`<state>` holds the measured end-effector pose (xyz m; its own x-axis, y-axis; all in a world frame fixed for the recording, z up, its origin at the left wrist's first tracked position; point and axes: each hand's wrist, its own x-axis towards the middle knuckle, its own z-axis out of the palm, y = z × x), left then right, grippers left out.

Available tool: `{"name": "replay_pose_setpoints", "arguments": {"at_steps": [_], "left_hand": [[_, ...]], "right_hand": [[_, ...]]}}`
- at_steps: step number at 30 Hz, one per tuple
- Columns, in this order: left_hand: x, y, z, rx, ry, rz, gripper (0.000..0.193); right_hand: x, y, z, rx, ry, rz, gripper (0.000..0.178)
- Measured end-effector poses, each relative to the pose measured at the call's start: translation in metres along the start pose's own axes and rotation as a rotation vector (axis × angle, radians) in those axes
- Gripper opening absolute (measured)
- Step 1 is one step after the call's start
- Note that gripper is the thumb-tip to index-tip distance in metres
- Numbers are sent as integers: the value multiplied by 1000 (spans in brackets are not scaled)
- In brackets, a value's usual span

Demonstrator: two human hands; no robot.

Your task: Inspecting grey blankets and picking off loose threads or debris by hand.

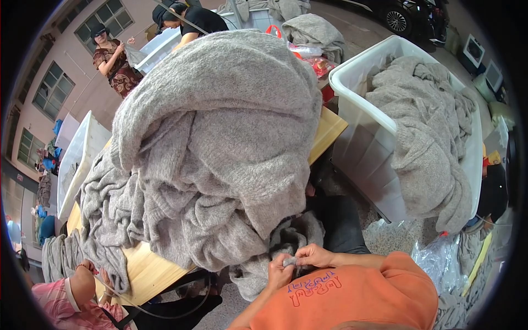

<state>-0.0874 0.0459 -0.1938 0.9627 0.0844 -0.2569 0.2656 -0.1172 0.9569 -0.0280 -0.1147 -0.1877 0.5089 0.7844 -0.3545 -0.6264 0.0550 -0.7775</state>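
My left hand [279, 270] and my right hand [313, 256] are close together in front of my orange shirt. Between them, the fingers of both pinch a small edge of a grey knitted garment [300, 231]. The rest of that garment hangs in loose folds over my lap and beside the table. Just beyond it, a large pile of grey knitwear [220, 132] is heaped on the wooden table [151, 269], with one thick folded piece on top. Exactly which part of the garment my fingertips grip is too small to tell.
To the right stands a white plastic bin [366, 143] full of grey knitwear. A clear plastic bag [437, 258] lies below it. At lower left, a person in a pink shirt [58, 300] has hands near grey knitwear. Another white bin [82, 159] stands at left; people work beyond the pile.
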Motion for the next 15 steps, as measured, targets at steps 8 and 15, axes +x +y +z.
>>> {"name": "replay_pose_setpoints", "arguments": {"at_steps": [8, 15], "left_hand": [[0, 22, -6, 242, -46, 302, 15], [5, 36, -3, 189, -178, 233, 20]], "right_hand": [[4, 16, -4, -28, 0, -81, 5], [-1, 7, -3, 20, 67, -6, 6]]}}
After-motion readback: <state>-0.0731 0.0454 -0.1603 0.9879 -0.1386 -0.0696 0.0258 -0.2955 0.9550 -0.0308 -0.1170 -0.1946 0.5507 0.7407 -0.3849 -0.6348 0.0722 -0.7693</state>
